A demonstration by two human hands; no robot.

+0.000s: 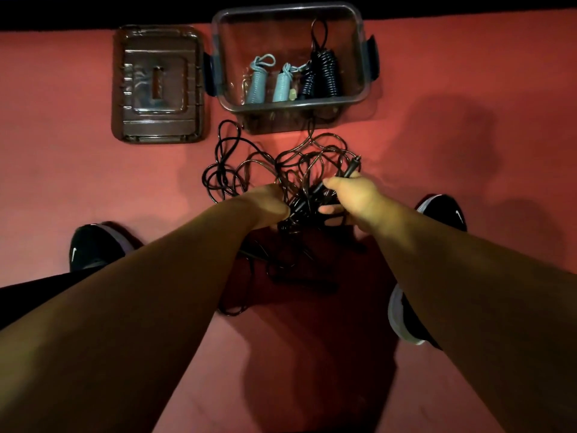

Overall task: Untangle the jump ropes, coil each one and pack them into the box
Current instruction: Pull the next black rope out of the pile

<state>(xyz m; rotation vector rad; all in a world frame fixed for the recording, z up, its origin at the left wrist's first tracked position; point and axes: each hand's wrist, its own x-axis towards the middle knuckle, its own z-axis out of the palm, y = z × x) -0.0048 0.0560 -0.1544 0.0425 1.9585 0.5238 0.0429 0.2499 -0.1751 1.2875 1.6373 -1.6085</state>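
Black handle point(351, 168) (tip far-right) in right hand point(356, 198); left hand point(268, 204) grips tangle point(296, 210)

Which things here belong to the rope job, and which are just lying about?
Job: tangled black ropes, gripped by left hand; rope handle in right hand; clear box; coiled ropes inside.
Lying about: box lid, shoes.
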